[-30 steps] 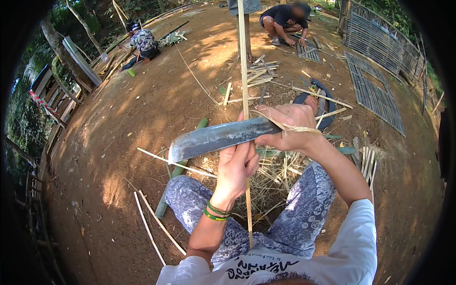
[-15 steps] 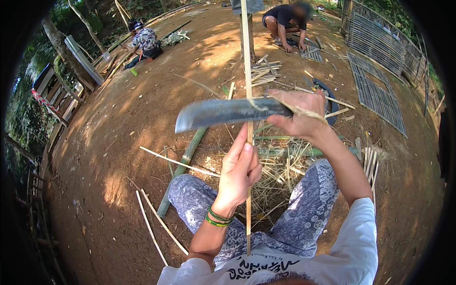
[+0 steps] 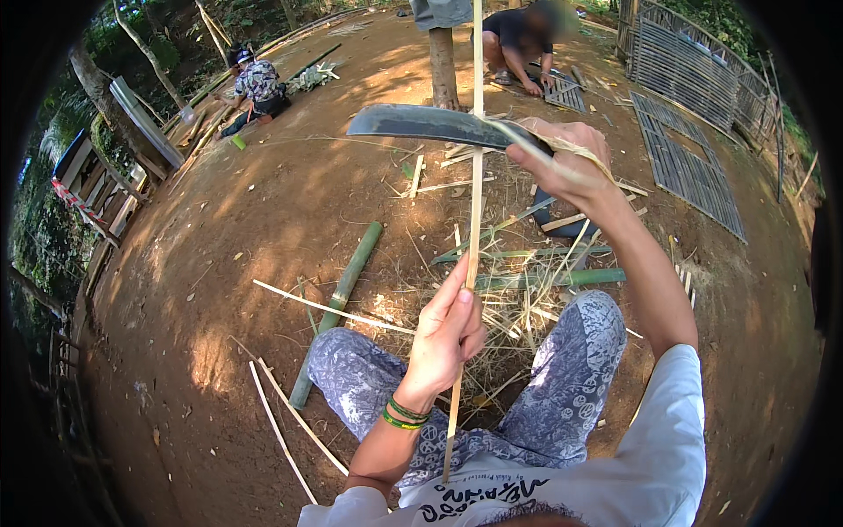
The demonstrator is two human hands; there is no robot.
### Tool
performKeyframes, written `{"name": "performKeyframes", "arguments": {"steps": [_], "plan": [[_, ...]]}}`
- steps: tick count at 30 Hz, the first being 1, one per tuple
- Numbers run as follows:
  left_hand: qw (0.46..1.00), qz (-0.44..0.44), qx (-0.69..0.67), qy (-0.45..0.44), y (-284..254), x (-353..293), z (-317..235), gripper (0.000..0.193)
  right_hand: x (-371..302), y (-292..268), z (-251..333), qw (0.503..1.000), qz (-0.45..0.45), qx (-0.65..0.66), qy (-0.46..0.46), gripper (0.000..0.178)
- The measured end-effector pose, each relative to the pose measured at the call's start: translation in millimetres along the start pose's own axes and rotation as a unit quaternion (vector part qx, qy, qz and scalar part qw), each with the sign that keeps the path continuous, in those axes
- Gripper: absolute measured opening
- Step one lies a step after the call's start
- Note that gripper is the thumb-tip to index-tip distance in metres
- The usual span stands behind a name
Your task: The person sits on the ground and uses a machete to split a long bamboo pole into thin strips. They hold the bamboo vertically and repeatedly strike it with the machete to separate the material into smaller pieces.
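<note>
A long pale bamboo strip runs upright through the middle of the view, from my lap past the top edge. My left hand is closed round it, thumb and forefinger pinching it above my knees. In my right hand is a machete, its handle hidden by my fingers. The wide dark blade crosses the strip well above my left hand and points left. A pale curled shaving lies over my right hand. Thin shavings are heaped on the ground between my legs.
A green bamboo pole lies by my left knee, with loose strips nearby. Split pieces and a dark curved object lie ahead. Two people crouch farther off, near a wooden post and slatted bamboo panels.
The machete has moved up and away along the strip, from just above my left hand. My left hand keeps its grip, slightly lower in view, and the strip leans more to the right.
</note>
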State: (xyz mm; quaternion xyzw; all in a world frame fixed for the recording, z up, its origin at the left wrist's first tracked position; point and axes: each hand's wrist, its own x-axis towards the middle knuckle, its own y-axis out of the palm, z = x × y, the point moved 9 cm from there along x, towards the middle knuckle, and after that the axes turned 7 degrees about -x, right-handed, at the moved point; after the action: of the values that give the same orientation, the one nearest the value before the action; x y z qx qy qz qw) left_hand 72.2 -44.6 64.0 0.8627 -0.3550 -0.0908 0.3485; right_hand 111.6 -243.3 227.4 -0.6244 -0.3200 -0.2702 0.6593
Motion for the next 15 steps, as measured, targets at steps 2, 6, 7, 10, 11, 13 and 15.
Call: {"name": "performKeyframes", "arguments": {"steps": [2, 6, 7, 10, 11, 13, 15], "plan": [[0.999, 0.001, 0.007, 0.04, -5, 7, -13, 0.05, -4, 1, 29, 0.998, 0.028, 0.017, -0.052, 0.055], [0.999, 0.002, 0.013, 0.03, -4, 2, -11, 0.049, -8, 6, 35, 0.991, 0.024, -0.015, -0.129, 0.057], [0.999, 0.008, 0.023, 0.021, -5, -4, -6, 0.048, 6, 12, 9, 0.995, 0.057, -0.04, -0.075, 0.058], [0.998, 0.041, 0.038, 0.005, -10, -20, 3, 0.048, 44, -5, -51, 0.996, 0.054, -0.06, 0.03, 0.048], [0.998, 0.042, 0.04, -0.002, -12, -24, 5, 0.048, 52, -11, -61, 0.996, 0.028, -0.083, 0.015, 0.048], [0.998, 0.046, 0.027, -0.016, -20, -31, 10, 0.048, 66, -14, -85, 0.995, 0.004, -0.104, 0.007, 0.052], [0.998, 0.038, 0.023, -0.038, -27, -37, 12, 0.049, 79, -10, -113, 0.995, 0.01, -0.101, 0.021, 0.059]]}}
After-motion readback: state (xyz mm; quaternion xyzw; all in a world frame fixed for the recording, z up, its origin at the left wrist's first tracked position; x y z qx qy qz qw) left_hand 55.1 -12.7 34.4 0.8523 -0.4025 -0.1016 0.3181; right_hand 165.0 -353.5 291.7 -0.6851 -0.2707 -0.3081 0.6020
